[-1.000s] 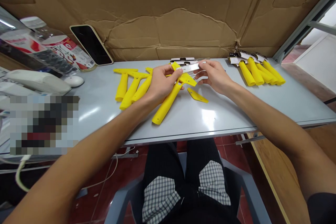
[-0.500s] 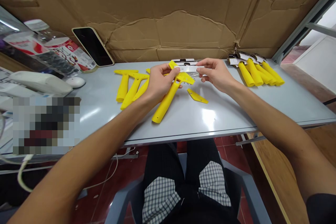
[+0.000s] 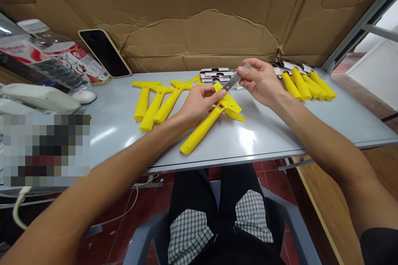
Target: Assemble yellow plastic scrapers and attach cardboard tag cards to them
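- A creased cardboard sheet (image 3: 199,16) stands behind a grey table (image 3: 264,136), which bears everything listed below.
- At the table's left end stand a plastic bottle (image 3: 40,39) and a smartphone (image 3: 104,52), with a white desk telephone (image 3: 40,97) and a computer mouse (image 3: 83,97) in front of them. A pixelated patch hides the front corner.
- Right of the hands, a bunch of yellow handles (image 3: 303,85) lies with printed card tags (image 3: 287,66) at their far ends.
- Left of the hands lie several loose yellow scrapers (image 3: 152,105), overlapping near their heads.
- The left hand (image 3: 199,105) grips a yellow scraper (image 3: 202,130) near its flat head, closed around it. The handle slants toward the table's front edge.
- The right hand (image 3: 261,83) pinches a narrow metal strip, probably a steel blade (image 3: 235,78), between thumb and fingers, above the table. Its lower end is at the scraper's head, but I cannot tell if they touch.
- A small yellow plate (image 3: 238,116) lies just under the scraper's head.
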Motion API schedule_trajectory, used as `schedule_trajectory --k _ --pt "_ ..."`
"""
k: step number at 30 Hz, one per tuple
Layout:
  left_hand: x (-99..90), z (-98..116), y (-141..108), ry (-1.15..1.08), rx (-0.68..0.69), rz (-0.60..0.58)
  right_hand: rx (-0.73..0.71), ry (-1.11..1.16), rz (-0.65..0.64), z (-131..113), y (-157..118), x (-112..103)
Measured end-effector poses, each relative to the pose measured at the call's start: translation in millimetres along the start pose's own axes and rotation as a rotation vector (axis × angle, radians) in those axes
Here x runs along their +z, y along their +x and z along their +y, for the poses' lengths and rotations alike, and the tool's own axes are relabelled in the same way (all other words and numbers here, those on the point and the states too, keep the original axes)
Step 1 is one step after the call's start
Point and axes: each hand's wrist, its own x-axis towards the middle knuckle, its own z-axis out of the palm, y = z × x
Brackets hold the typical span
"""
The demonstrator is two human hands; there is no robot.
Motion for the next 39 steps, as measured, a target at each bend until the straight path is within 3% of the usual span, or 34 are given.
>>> schedule_trajectory --k 5,8,12,17,25,28,32,39 --pt "-7.6 -2.5 4.4 0.015 -0.022 -0.176 0.007 -0.123 -0.054 -12.8 2.6 -9.1" --pt "-8.8 -0.3 3.7 0.039 -0.01 -0.201 0.005 -0.215 -0.16 -12.5 -0.4 -7.6" --pt "-5.2 4.1 -1.0 0.092 0.005 -0.173 -0.031 -0.317 -0.272 -0.8 -7.0 1.5" --pt "3.5 12.3 -10.3 0.188 0.004 -0.129 -0.053 -0.304 -0.265 12.4 -11.7 9.8" --pt "8.4 13.0 -6.8 0.084 -0.016 0.133 0.026 -0.282 -0.186 8.4 -17.6 17.2" --pt "3.8 8.0 1.0 0.013 0.01 0.22 0.116 -0.329 -0.248 5.5 -17.2 16.2" --pt "-1.2 3.1 6.6 -0.02 0.029 0.229 0.163 -0.366 -0.304 2.9 -16.2 14.3" --pt "-3.9 4.3 4.1 0.04 0.053 0.2 0.122 -0.374 -0.242 6.0 -16.4 14.5"
